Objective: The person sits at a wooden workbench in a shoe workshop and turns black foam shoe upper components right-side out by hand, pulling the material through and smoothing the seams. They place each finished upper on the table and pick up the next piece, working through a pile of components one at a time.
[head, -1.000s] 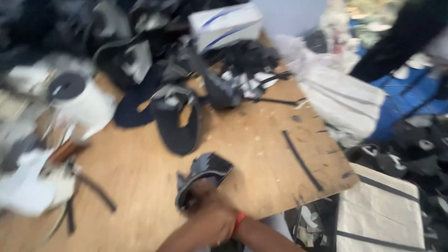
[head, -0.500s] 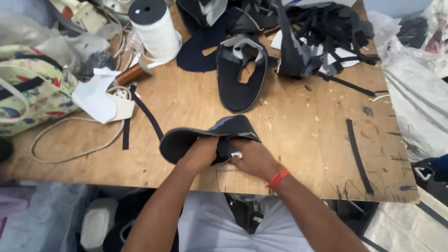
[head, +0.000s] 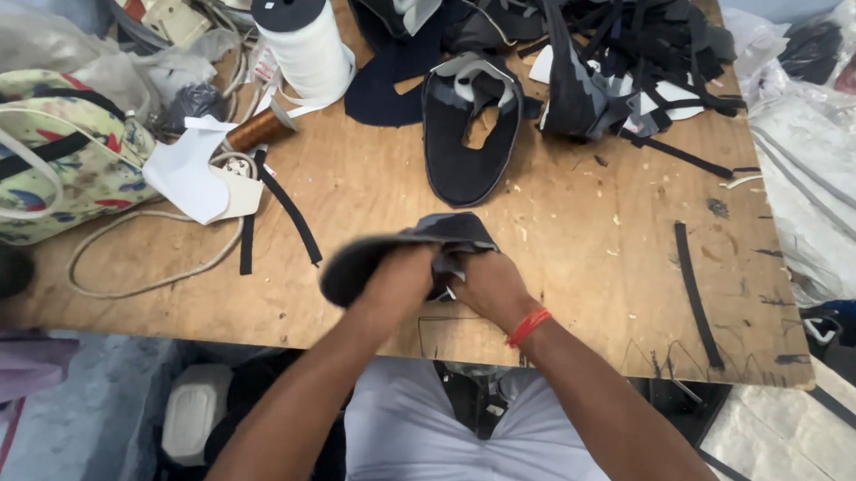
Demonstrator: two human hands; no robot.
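- Nearest the camera, both forearms reach over the near edge of the wooden desk [head: 581, 264]; an orange band [head: 528, 327] circles the right wrist.
- The left hand [head: 396, 281] has its grip closed on a dark shoe upper piece [head: 404, 246], and the right hand [head: 486, 284] pinches the same piece from the other side; the piece is held just above the desk near its front edge, at mid-width.
- Beyond the hands lies a black shoe upper [head: 470, 139], flat on the wood.
- To the left sit loose black strips [head: 289, 212], a white cord [head: 144, 269], a white cut piece [head: 191, 178] and a patterned bag [head: 50, 154].
- At the far edge stand a white thread spool [head: 302, 41] and a heap of black scraps [head: 630, 58].
- A long black strip [head: 695, 293] lies on the right.
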